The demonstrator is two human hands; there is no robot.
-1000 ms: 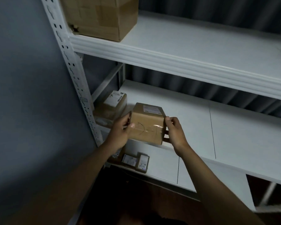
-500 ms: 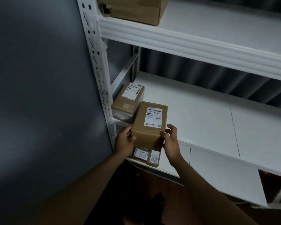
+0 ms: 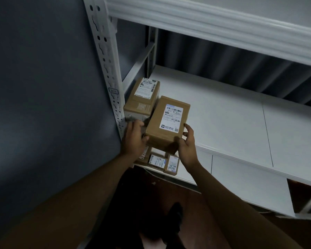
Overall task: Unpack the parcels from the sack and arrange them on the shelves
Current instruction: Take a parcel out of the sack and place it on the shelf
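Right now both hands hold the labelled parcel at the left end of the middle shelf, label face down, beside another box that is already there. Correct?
Not quite. The head view shows the parcel with its white label facing up, not down. The rest stands: the left hand and right hand hold it at the left end of the middle shelf, beside another box.

Four boxes show: one held [image 3: 167,125], one at its 11 o'clock [image 3: 143,97], two small ones at its 6 o'clock [image 3: 157,160] [image 3: 173,164]. Three shelves [image 3: 223,112] [image 3: 205,20] [image 3: 241,186]. Two hands [image 3: 134,139] [image 3: 188,146].
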